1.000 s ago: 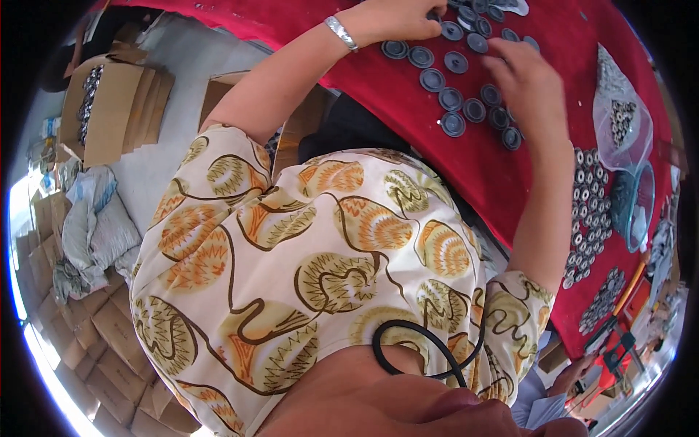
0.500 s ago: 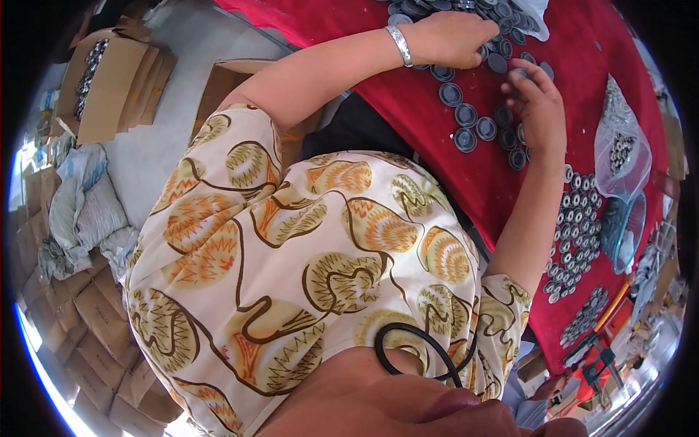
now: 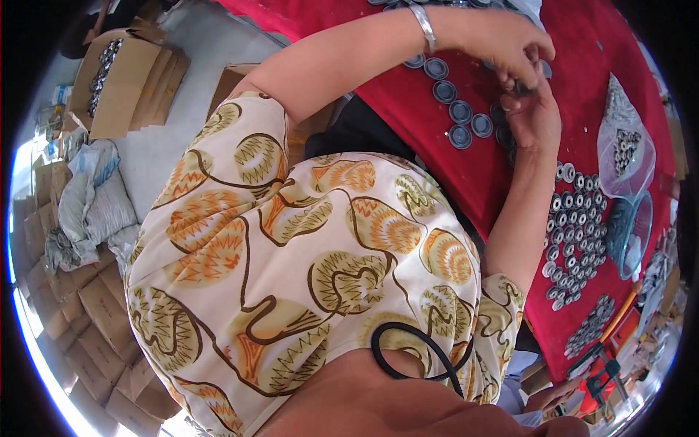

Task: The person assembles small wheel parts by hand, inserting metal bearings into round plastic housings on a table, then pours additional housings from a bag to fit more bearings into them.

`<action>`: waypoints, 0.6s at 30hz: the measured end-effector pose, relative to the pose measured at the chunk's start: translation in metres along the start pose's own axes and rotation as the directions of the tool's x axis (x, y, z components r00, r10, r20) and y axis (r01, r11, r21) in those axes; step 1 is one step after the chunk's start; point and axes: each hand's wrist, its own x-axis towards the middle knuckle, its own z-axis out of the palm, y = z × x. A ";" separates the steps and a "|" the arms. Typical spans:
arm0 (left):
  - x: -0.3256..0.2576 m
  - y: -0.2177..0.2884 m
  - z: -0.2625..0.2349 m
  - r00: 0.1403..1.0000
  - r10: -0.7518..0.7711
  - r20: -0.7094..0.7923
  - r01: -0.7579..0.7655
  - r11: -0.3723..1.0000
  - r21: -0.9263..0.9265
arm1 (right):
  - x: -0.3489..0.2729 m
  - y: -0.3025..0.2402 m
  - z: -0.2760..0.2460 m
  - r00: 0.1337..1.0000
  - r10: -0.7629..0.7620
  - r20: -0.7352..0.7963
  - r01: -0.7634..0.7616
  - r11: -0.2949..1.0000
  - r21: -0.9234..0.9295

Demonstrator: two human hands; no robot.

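Observation:
Above the red cloth, my two hands meet at the upper right. My left hand, with a silver bracelet on its wrist, reaches across with bent fingers pinched down against the fingers of the right. My right hand is turned up, its fingers curled around a small dark grey round cap, mostly hidden by fingers. Whether the left fingers hold a separate piece is hidden. Below the left wrist lies a line of grey round caps; a few more are partly covered by my right hand.
Rows of small ring-shaped pieces stand right of my right forearm. Beyond them are a clear bag of metal parts and a teal basket. An open carton of parts, sacks and stacked cartons lie left.
My left hand has moved right, from the pile of caps to my right hand, and their fingers now meet. The right hand has turned slightly inward around the cap.

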 end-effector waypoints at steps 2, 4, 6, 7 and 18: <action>0.010 -0.021 -0.008 0.988 -0.155 -0.029 0.139 0.944 -0.300 | 0.003 -0.009 -0.002 0.999 -0.035 -0.009 0.035 0.998 0.048; 0.011 -0.056 -0.023 0.994 0.045 -0.102 -0.026 0.983 0.180 | -0.002 -0.023 -0.007 0.993 -0.121 -0.003 0.120 0.984 0.134; 0.005 -0.066 -0.013 0.994 0.105 0.006 -0.085 0.763 0.641 | -0.017 -0.036 -0.009 0.977 -0.211 -0.033 0.213 0.974 0.072; 0.001 -0.061 0.003 0.995 -0.048 0.091 -0.025 0.748 0.663 | -0.024 -0.039 -0.015 0.966 -0.247 -0.070 0.250 0.967 0.039; -0.023 -0.063 -0.030 0.932 0.362 -0.034 -0.282 0.778 0.561 | -0.021 -0.041 0.005 0.956 -0.269 -0.116 0.258 0.961 -0.100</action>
